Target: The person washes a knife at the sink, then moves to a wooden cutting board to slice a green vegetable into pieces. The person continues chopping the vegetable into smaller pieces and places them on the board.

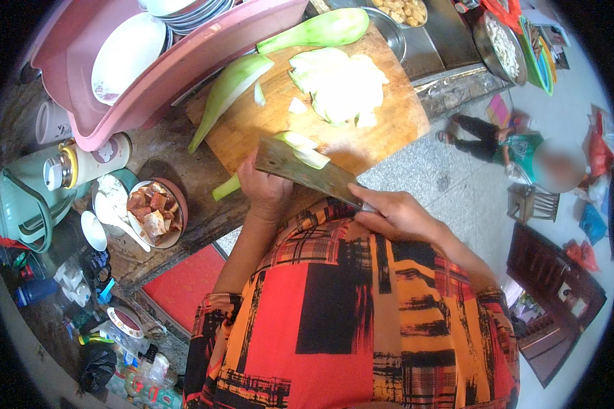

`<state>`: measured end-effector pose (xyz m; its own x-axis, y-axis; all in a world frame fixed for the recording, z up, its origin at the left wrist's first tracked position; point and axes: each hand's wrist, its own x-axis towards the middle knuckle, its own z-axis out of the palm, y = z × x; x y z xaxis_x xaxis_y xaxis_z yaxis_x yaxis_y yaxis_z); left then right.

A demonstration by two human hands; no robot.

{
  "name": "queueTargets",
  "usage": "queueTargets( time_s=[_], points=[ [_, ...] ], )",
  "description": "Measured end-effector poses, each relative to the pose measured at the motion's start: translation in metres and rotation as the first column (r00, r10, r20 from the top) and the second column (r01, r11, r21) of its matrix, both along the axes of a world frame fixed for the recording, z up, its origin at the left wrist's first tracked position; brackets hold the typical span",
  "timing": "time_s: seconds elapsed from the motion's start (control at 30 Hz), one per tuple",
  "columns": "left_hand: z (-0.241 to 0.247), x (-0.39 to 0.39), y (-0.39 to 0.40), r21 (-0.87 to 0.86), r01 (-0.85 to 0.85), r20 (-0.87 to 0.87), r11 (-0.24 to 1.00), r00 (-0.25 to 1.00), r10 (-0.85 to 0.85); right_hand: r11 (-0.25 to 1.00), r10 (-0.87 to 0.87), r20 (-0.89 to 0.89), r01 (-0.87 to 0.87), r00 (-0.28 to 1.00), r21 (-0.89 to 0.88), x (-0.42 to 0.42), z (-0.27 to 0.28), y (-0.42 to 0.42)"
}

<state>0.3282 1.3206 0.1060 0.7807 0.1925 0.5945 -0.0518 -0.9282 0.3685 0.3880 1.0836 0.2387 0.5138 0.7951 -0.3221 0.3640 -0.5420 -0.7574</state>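
My right hand (396, 212) grips the handle of a cleaver (302, 171), whose broad blade lies across the near edge of a wooden cutting board (404, 120). Behind the blade, my left hand (263, 189) holds a pale green gourd-like vegetable (227, 188); its narrow end sticks out to the left. Cut pieces (307, 151) rest just beyond the blade. Farther up the board is a pile of pale slices (345, 87), washed out by bright light. One long green piece (230, 97) lies at the board's left side, another (320, 30) at its far edge.
A pink basin (184, 66) with stacked dishes stands beyond the board. To the left are a bowl of reddish chunks (154, 212), a white spoon (120, 220), a flask (94, 158) and a green thermos jug (23, 199). A seated person (522, 153) is at the right.
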Motion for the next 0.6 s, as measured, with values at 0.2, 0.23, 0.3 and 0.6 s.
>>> queueTargets(
  time_s=[0.2,0.23,0.3,0.6],
  points=[
    [0.006,0.0,0.001,-0.021,0.051,0.014,0.998,0.999,-0.05,0.996,0.006,-0.022,-0.008,1.0,-0.088,0.004,-0.003,0.015],
    [0.008,0.0,0.002,-0.018,0.054,0.014,0.998,0.998,-0.054,0.997,-0.002,0.0,0.002,1.0,-0.077,0.003,-0.005,0.017],
    [0.011,0.0,0.001,-0.011,0.062,0.013,0.998,0.998,-0.061,0.998,-0.018,0.044,0.02,0.999,-0.054,0.003,-0.011,0.02],
    [0.01,-0.006,-0.003,-0.108,0.081,0.008,0.991,0.997,-0.081,0.966,-0.255,-0.315,0.251,0.914,-0.053,0.021,-0.022,0.023]
  ],
)
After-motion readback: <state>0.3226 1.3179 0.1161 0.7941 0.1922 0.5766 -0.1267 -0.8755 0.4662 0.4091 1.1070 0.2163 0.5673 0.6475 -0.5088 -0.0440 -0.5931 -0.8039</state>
